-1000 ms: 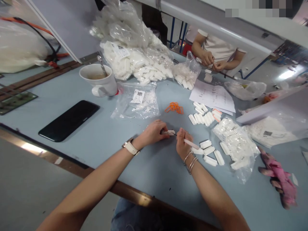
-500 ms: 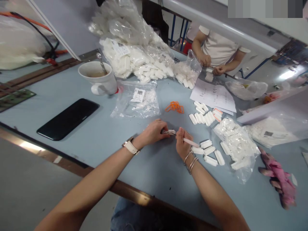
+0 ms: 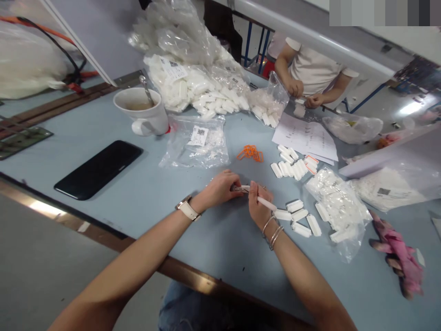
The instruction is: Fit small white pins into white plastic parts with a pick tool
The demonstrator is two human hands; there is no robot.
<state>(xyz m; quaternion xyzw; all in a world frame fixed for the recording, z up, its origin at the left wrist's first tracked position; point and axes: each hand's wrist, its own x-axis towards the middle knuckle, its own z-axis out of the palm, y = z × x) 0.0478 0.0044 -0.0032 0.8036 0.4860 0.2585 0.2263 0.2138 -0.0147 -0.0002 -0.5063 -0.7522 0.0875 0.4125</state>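
My left hand (image 3: 223, 186) is closed on one end of a small white plastic piece (image 3: 244, 188) above the blue table. Pinched in my right hand (image 3: 259, 202) is a pale pink pen-like tool (image 3: 267, 204), its tip hidden at the piece's right end. Several white pieces (image 3: 299, 214) lie just right of my right hand, and another group of white pieces (image 3: 289, 169) sits farther back. Orange rings (image 3: 251, 153) form a small pile beyond my hands. A clear bag with a label (image 3: 199, 141) lies behind my left hand.
A black phone (image 3: 98, 170) and a white mug (image 3: 141, 111) with a spoon stand left. Bags of white parts (image 3: 203, 87) are heaped behind. At right are a filled bag (image 3: 339, 202), papers (image 3: 305, 138) and pink gloves (image 3: 399, 257). Another person's hands (image 3: 305, 94) work across the table.
My right hand has shifted slightly left with the tool, closer to my left hand, and now covers more of the white piece's right end. My left hand stays in place.
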